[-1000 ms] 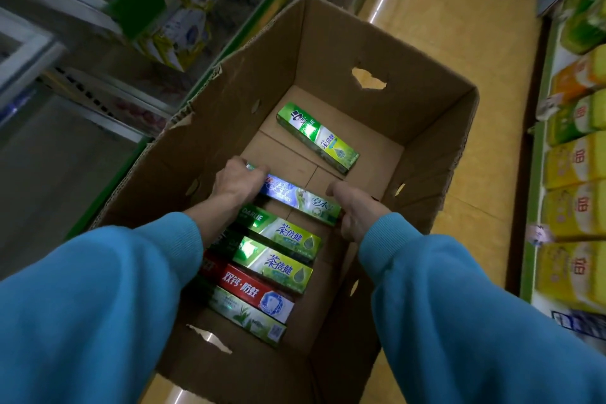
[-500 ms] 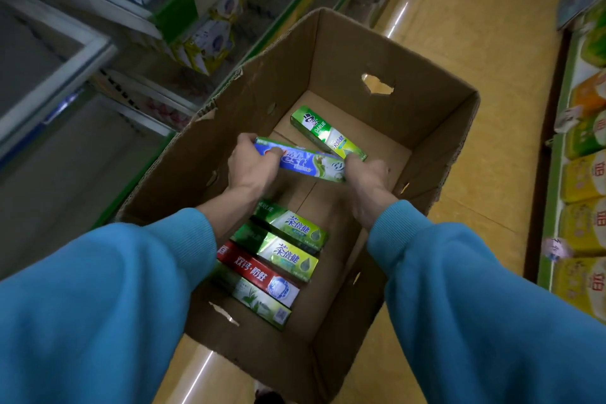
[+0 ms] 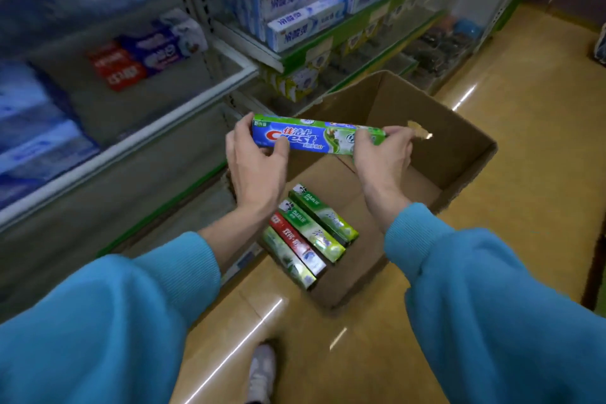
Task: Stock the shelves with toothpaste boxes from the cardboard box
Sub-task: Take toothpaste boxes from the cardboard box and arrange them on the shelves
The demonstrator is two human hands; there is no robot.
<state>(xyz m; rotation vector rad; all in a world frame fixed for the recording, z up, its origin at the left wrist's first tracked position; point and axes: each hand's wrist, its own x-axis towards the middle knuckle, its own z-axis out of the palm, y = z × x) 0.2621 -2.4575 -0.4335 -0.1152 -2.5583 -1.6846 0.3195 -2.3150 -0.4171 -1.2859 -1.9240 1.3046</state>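
A: Holding item one: Crest toothpaste box, blue and green, level, raised above the cardboard box. Left hand grasps the blue end, thumb on the front face, fingers behind. Right hand pinches the green end the same way. Both grips are closed on the carton; neither is loose.

B: Stock left in the carton?

A: Four toothpaste boxes lie side by side on the bottom at the near end: two green Darlie, one red, one pale green. The far part of the floor is hidden behind the hands and the held box.

B: Destination?

A: Shelves on the left, close beside the cardboard box. The upper tier carries white and blue boxes stacked lengthwise. The nearer bay holds a red and purple pack with bare shelf around it. The picture is blurred there, so I cannot tell which facing matches this brand.

B: Handling advice for the step?

A: My judgement: keep the carton level, printed face outward, and carry it left over the shelf lip rather than into it. One hand could steer the leading end in while the other supports the tail, letting go only once the base rests flat. Thin card dents easily, so hold it lightly and slide it back flush with its neighbours.

B: Risk?

A: Catching the white rail at the front edge.
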